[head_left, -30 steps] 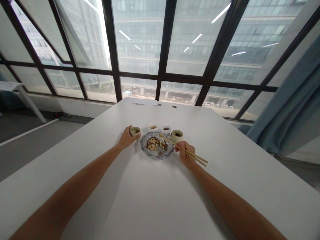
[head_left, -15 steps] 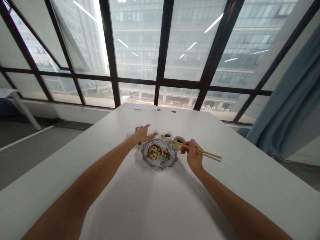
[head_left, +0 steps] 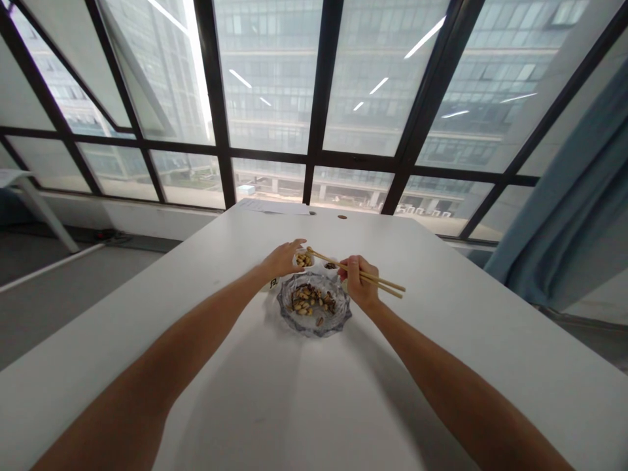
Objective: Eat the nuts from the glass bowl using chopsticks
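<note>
On the near side of both hands, and between them, a clear glass bowl point(head_left: 289, 318) sits on the white table point(head_left: 275, 405), with pale nuts and darker pieces point(head_left: 309, 301) heaped in its middle.

Just left of the bowl, a cup point(head_left: 273, 284) with a dark mark on its side is mostly covered by the left hand point(head_left: 282, 260). That hand grasps a small white dish point(head_left: 311, 265) of pale nuts from its left side, thumb on the near edge and fingers on the far edge.

The right hand point(head_left: 362, 278), beyond the bowl's right side, grips a pair of chopsticks point(head_left: 387, 283). They slant across to the left, their tips at the far rim of the white dish; whether they pinch anything is too small to tell. Beneath them, a second dish point(head_left: 322, 268) holds dark pieces. Only a sliver of another cup point(head_left: 345, 286) shows by the right hand.

Papers point(head_left: 275, 208) and a brown disc point(head_left: 342, 217) lie at the table's far end, before tall windows point(head_left: 269, 78) and a blue curtain point(head_left: 554, 222) on the right.
</note>
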Tool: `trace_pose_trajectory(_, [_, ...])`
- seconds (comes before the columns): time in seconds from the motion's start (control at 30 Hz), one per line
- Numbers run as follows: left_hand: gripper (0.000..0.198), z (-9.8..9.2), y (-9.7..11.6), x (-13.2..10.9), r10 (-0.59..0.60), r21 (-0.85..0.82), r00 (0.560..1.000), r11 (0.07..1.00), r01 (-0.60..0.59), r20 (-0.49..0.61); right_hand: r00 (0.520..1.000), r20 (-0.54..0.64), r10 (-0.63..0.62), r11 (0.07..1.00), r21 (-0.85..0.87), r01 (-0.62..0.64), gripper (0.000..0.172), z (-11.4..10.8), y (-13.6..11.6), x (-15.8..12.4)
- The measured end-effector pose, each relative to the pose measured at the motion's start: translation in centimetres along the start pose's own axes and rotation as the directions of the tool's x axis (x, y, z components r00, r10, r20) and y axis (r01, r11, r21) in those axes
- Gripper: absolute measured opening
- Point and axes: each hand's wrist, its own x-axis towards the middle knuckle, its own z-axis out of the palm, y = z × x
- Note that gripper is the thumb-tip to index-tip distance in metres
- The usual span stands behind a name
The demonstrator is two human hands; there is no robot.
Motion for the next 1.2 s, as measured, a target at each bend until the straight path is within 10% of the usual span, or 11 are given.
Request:
trace_pose_trajectory(0.13, [0.085,0.0,0.0,0.0,-0.002,-0.039,1.0,0.999,0.002,0.001,0.987,0.163,0.006,0.993,-0.12,0.014,0.053,0.7,0.3,1.0])
trace_pose_trajectory(0.63, [0.077,0.5,-1.1,0.0,-0.186,0.093,0.982,0.979,0.182,0.04,0.947,0.04,0.319,0.946,0.044,-0.32,0.06,-1.6,-1.9,-2.5])
trace_pose_trajectory(1.0, [0.073,-0.1,-2.8,-8.3,-0.361,-0.121,0.871,0.933,0.34,-0.334,0.943,0.016,0.333,0.921,0.209,-0.328,0.061,-3.3,-2.0,-3.8])
trace_pose_trajectory(1.2, [0.099,0.5,-3.7,-10.4,-0.547,-0.415,0.823,0.791,0.45,-0.15,0.905,-0.034,0.425,0.83,0.413,-0.375,0.058,-3.7,-0.1,-6.1])
